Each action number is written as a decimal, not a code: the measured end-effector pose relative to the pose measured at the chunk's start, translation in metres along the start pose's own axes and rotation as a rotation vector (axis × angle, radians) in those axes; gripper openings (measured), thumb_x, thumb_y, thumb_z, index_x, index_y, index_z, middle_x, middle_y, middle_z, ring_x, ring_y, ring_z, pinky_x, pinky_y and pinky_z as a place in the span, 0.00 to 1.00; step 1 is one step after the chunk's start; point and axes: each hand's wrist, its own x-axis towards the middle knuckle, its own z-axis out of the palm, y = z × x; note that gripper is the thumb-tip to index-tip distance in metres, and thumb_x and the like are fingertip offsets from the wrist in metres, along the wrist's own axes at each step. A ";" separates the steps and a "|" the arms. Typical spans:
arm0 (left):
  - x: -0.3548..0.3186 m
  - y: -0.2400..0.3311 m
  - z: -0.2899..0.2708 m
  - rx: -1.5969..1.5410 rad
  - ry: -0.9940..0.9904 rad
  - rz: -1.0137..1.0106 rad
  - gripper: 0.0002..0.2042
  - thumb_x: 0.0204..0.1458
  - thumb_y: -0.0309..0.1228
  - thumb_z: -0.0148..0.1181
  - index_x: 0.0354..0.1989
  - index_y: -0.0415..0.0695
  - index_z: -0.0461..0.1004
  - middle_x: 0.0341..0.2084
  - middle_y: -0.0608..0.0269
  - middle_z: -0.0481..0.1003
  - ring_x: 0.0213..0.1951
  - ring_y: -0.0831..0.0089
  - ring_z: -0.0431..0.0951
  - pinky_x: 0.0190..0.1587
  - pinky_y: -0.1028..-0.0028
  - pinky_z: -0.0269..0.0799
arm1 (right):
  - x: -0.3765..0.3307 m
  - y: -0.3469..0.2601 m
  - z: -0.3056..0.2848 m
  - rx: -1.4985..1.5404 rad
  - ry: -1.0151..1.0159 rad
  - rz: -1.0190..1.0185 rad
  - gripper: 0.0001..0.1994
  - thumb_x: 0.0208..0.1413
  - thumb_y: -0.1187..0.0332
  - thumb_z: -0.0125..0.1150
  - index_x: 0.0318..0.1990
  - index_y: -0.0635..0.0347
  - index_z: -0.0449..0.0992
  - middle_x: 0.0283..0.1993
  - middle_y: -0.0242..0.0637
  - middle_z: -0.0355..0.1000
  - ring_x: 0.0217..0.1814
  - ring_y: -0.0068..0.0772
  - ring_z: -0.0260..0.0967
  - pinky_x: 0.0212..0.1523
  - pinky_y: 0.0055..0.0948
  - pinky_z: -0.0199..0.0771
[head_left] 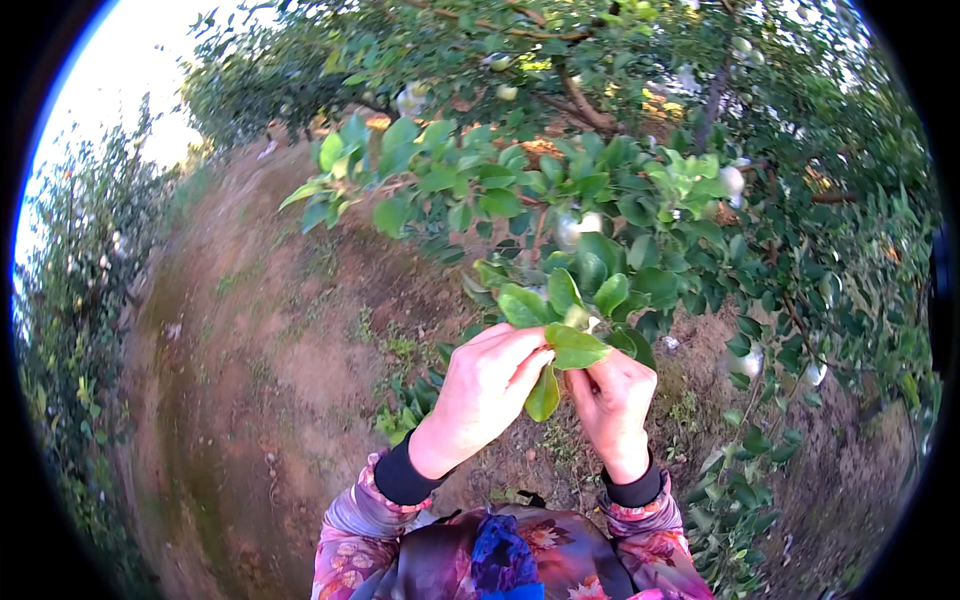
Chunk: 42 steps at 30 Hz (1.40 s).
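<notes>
I see both hands pinched together on a leafy twig tip [565,335]: my left hand [485,390] and right hand [612,395] flank it equally, the twig running up and away.

Bare reddish-brown soil [270,400] forms the ground, sloping away as a broad dirt strip between rows of leafy trees. Sparse green weeds [400,350] dot it in small tufts, with a low clump of leafy seedlings [405,415] near the middle. Scattered dry leaves and small pale bits of litter [175,330] lie on the earth toward the left.
</notes>
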 end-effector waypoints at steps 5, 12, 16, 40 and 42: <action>-0.013 -0.006 -0.008 0.313 0.059 0.122 0.08 0.45 0.23 0.66 0.35 0.39 0.77 0.25 0.57 0.76 0.28 0.60 0.77 0.31 0.65 0.73 | 0.002 -0.006 0.012 -0.053 -0.049 0.011 0.09 0.42 0.75 0.70 0.33 0.56 0.78 0.19 0.34 0.67 0.18 0.37 0.67 0.20 0.34 0.66; -0.033 -0.003 -0.028 0.232 0.152 -0.050 0.04 0.48 0.24 0.66 0.31 0.39 0.77 0.22 0.57 0.77 0.23 0.64 0.76 0.27 0.69 0.72 | -0.001 -0.004 0.029 -0.069 -0.080 -0.029 0.09 0.44 0.74 0.70 0.34 0.57 0.79 0.23 0.36 0.71 0.21 0.37 0.70 0.22 0.31 0.68; -0.049 -0.015 -0.054 0.141 0.125 -0.221 0.03 0.53 0.23 0.61 0.31 0.36 0.77 0.23 0.61 0.78 0.24 0.76 0.76 0.28 0.77 0.68 | 0.001 -0.002 0.029 -0.026 -0.080 -0.032 0.10 0.43 0.76 0.70 0.36 0.57 0.79 0.22 0.35 0.72 0.20 0.38 0.71 0.22 0.31 0.69; -0.221 -0.117 -0.089 0.255 -0.047 -0.683 0.29 0.52 0.34 0.64 0.61 0.38 0.64 0.58 0.44 0.68 0.61 0.51 0.67 0.62 0.62 0.62 | -0.031 -0.057 0.063 0.488 -0.001 -0.159 0.40 0.49 0.78 0.65 0.66 0.53 0.46 0.60 0.56 0.63 0.41 0.38 0.75 0.33 0.27 0.78; -0.242 -0.119 -0.072 0.134 -0.051 -0.805 0.33 0.50 0.37 0.66 0.63 0.38 0.61 0.59 0.43 0.67 0.62 0.51 0.66 0.63 0.62 0.62 | -0.038 -0.063 0.075 0.395 -0.291 -0.098 0.27 0.49 0.78 0.64 0.59 0.60 0.68 0.53 0.52 0.73 0.44 0.39 0.77 0.40 0.33 0.80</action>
